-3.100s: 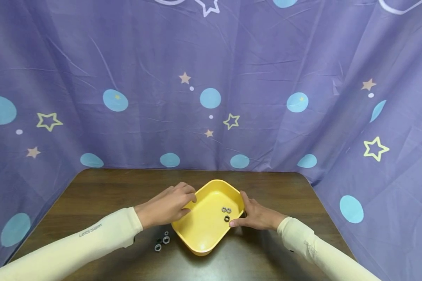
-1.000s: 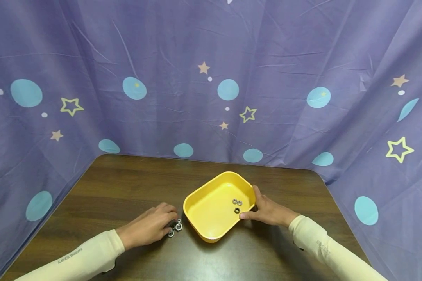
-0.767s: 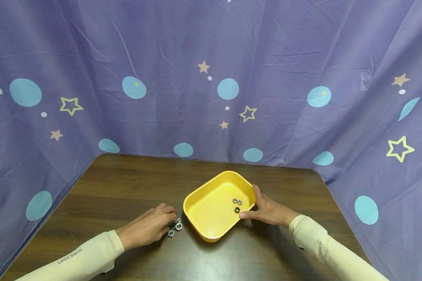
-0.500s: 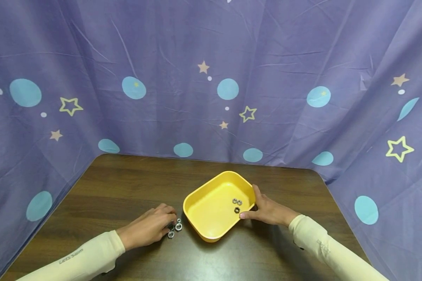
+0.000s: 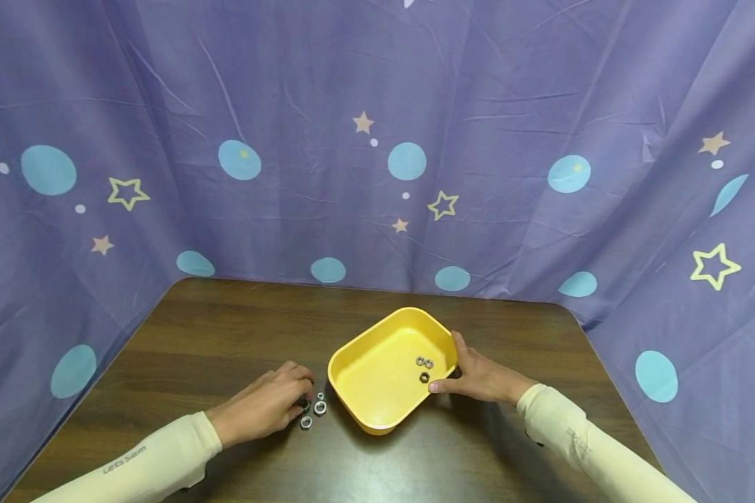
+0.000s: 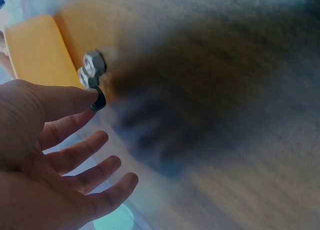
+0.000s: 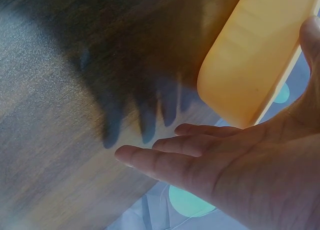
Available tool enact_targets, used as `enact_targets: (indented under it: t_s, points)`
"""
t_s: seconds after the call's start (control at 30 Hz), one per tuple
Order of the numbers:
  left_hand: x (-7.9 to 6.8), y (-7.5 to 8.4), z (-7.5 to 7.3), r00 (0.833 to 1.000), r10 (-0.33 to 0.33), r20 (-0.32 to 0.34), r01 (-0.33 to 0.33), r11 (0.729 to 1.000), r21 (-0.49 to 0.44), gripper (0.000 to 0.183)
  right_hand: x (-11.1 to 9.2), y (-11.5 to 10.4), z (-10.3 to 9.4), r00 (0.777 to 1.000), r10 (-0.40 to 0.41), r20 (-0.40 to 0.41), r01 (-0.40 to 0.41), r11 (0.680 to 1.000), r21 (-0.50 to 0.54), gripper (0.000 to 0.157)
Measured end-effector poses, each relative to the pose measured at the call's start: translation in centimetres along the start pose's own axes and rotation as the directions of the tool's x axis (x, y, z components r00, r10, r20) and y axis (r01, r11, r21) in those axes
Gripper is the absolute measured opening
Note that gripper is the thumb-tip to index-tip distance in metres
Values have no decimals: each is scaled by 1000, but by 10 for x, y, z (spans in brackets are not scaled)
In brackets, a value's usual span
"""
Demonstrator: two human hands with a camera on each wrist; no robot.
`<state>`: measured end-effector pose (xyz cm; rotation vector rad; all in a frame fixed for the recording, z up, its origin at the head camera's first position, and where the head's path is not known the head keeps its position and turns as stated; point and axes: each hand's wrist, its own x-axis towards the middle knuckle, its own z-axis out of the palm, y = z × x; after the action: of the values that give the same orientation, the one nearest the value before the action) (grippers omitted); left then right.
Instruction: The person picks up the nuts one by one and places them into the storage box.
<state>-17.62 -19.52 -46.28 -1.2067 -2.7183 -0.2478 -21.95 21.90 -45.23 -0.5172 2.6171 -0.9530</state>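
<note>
"On the brown wood-grain table (image 5: 239,335), left of centre?"
"One small silver metal nut (image 5: 320,396); two larger silver hexagonal nuts (image 5: 306,422), near it. Just beside: the left hand (image 5: 267,405), thumb and forefinger pinching one black metal nut (image 6: 101,100), other fingers loosely extended."
"Black nut raised, or resting on the wood?"
"Cannot tell."
"Centre?"
"One yellow rounded-rectangular tray (image 5: 358,342), set askew. Contents: two silver ring-shaped nuts (image 5: 429,364), side by side; one dark hexagonal nut (image 5: 424,377), near them."
"Right hand (image 5: 481,377)?"
"Gripping the tray's right side, thumb over the rim, remaining fingers outside the wall."
"Backdrop?"
"One purple fabric curtain (image 5: 327,209), printed with stars and blue spots."
</note>
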Motion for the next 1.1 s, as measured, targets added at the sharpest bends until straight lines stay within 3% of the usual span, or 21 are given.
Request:
enact_targets:
  t_s: [0.27, 0.47, 0.9, 1.1]
  points:
    - [13, -5, -17, 997, -66, -40, 66, 998, 10, 18, -3, 3, -1, 1000, 14, 0, -14, 1000, -13, 124]
    - [25, -5, -30, 993, -77, -85, 80, 996, 31, 15, -4, 5, -1, 1000, 24, 1, -24, 1000, 0, 124]
    - [56, 8, -44, 996, 7, -87, -2, 998, 57, 13, -3, 4, -2, 1000, 30, -8, -30, 1000, 1, 124]
    - [70, 12, -44, 995, 45, -89, -40, 998, 51, 13, -2, 0, -3, 999, 53, -4, -53, 997, -47, 126]
